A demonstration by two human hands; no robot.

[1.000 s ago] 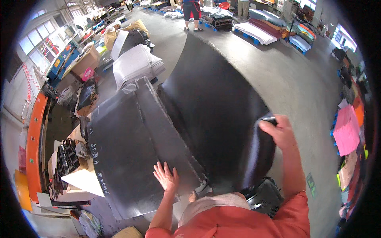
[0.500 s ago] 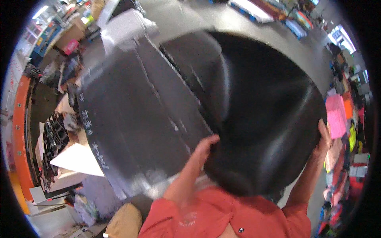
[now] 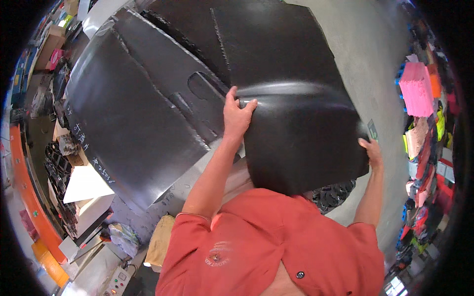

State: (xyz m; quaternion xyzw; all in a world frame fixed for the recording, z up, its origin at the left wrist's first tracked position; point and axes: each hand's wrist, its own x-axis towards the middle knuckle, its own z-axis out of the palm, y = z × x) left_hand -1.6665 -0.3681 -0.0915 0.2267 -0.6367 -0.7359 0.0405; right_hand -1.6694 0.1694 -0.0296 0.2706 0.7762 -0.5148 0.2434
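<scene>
A large black, slightly glossy flexible sheet, rubber-like, hangs in front of me with a bend across its middle. My left hand pinches its left edge, the thumb on top and the fingers at the rim. My right hand grips the right edge, its thumb on the near face and the other fingers mostly hidden behind. On my left lies a broad dark grey sheet with white handwriting along its outer edge. Beside it a narrower dark strip has an oblong outline near its end.
Low on the left are a white panel, a tan sack-like thing and a control box with buttons. An orange post stands farther left. Pink stacked sheets and mixed goods line the right side, beyond the grey floor.
The black sheet has gone from a wide curled bulge to a flatter shape bent across its middle. Both hands still grip its edges. The view has shifted, showing more of my shirt.
</scene>
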